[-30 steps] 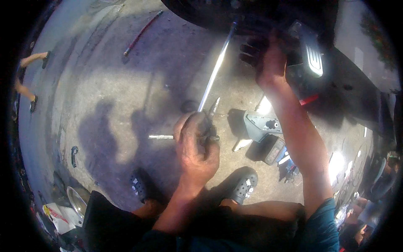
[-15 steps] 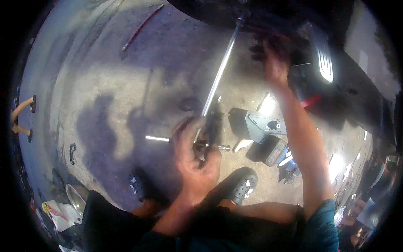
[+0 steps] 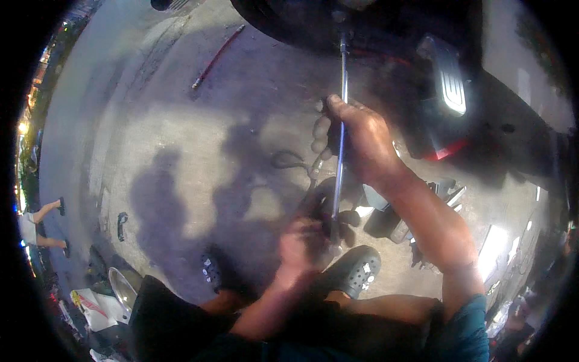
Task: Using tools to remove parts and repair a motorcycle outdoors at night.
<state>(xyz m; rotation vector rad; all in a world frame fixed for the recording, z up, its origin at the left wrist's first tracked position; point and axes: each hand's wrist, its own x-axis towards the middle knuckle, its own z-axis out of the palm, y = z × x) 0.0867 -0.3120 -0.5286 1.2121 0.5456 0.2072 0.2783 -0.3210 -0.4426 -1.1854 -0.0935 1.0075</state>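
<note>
A long chrome T-handle wrench (image 3: 340,175) stands nearly upright in the view, its far end reaching up to the dark curved vehicle part (image 3: 289,15) at the top. My right hand (image 3: 365,136) is closed around the middle of its shaft, thumb along it and fingers curling past its left side. Lower down, my left hand (image 3: 301,241) is wrapped about the handle end; motion blurs it. What looks like one end of the crossbar (image 3: 316,167) shows between the two hands, and the rest is mostly hidden.
Right of the wrench hangs a ribbed silver pedal (image 3: 452,90), with a red piece (image 3: 449,149) below. A red hose (image 3: 218,57) lies on the concrete. Loose parts (image 3: 401,229) lie beyond my right forearm. Another person's legs (image 3: 51,226) are at far left.
My right hand has come down and left from beside the dark vehicle part onto the shaft. The crossbar has turned from sideways to nearly lengthwise, and my left hand has shifted slightly down and right.
</note>
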